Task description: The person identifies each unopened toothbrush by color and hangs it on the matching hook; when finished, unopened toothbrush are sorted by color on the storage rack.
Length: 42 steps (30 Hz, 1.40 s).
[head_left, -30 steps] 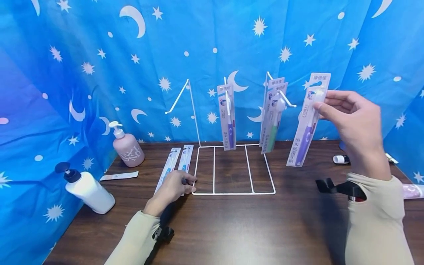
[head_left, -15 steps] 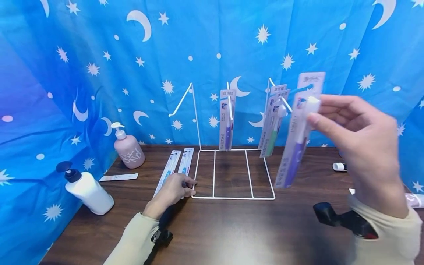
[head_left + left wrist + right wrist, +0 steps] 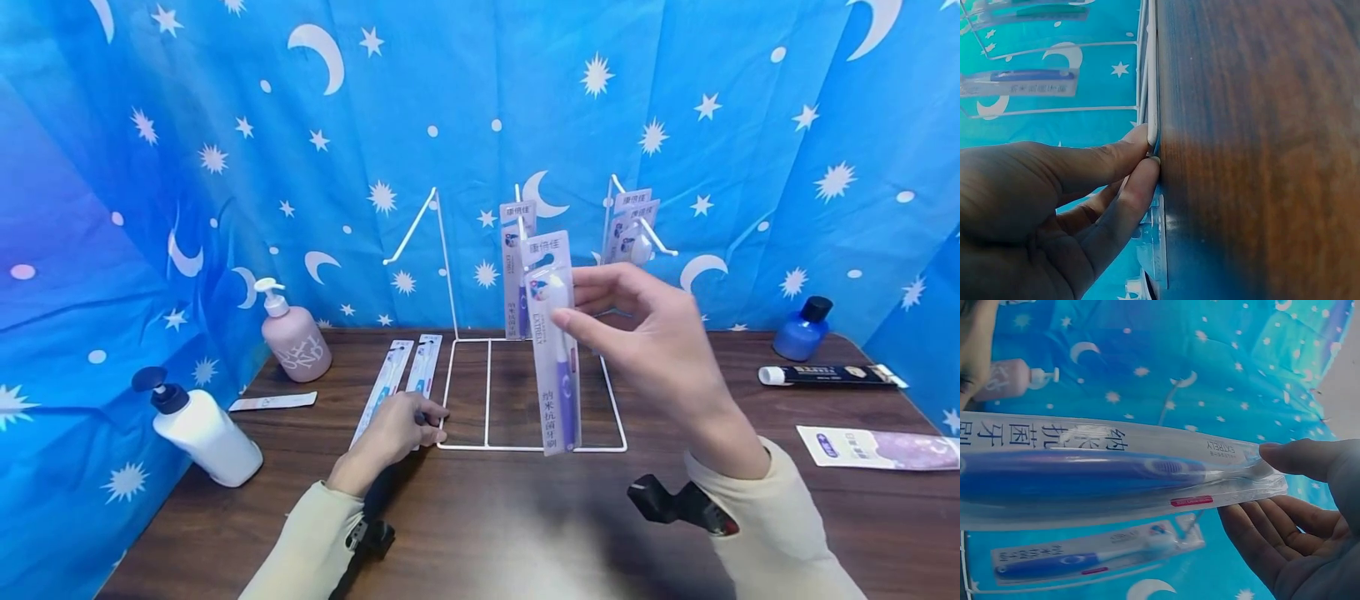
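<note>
My right hand (image 3: 648, 337) pinches a packaged purple toothbrush (image 3: 553, 358) near its top, thumb in front and fingers behind. The pack hangs nearly upright before the middle of a white wire display rack (image 3: 489, 396). Another packaged purple toothbrush (image 3: 512, 275) hangs on the rack's middle hook, partly behind the held one. Packaged toothbrushes (image 3: 633, 200) hang on the right hook, their lower parts hidden by my right hand. The left hook (image 3: 411, 225) carries nothing. Down at the rack's front left corner, my left hand (image 3: 1094, 194) pinches the base wire between thumb and finger.
Two packaged toothbrushes (image 3: 386, 379) lie left of the rack. Farther left stand a pink pump bottle (image 3: 296, 342), a white pump bottle (image 3: 208, 437) and a flat sachet (image 3: 273, 401). At right are a blue bottle (image 3: 802, 333), a black tube (image 3: 825, 376) and a pink-white tube (image 3: 877, 447).
My right hand has carried the purple toothbrush pack leftward and down, from right of the rack to before its middle hook. The left hand stays at the rack's corner.
</note>
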Tool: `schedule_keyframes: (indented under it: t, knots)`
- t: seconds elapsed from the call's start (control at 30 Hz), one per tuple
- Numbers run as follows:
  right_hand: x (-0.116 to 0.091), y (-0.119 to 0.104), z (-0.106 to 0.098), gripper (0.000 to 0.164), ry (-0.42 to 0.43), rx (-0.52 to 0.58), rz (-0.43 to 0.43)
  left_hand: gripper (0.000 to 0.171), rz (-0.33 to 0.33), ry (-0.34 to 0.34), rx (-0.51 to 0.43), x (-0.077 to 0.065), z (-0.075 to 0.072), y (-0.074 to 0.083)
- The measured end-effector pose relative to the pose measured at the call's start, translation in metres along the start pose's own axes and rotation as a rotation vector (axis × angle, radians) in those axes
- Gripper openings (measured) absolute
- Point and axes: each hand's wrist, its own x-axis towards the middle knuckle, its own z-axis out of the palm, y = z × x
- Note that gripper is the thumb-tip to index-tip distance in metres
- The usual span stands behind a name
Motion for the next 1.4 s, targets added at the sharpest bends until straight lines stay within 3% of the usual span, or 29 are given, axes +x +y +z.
schedule_keyframes:
  t: [0.3, 0.8, 1.4]
  knots:
    - [0.004, 0.009, 0.016, 0.035, -0.010, 0.022, -0.017, 0.024, -0.010, 0.003, 0.018, 0.001, -0.001, 0.000]
    - [0.006, 0.013, 0.025, 0.035, -0.032, 0.001, -0.005, 0.024, 0.006, 0.013, 0.037, 0.001, -0.003, -0.001]
    - [0.020, 0.039, 0.033, 0.037, -0.010, -0.008, 0.018, 0.024, 0.004, 0.006, 0.011, 0.002, 0.000, -0.001]
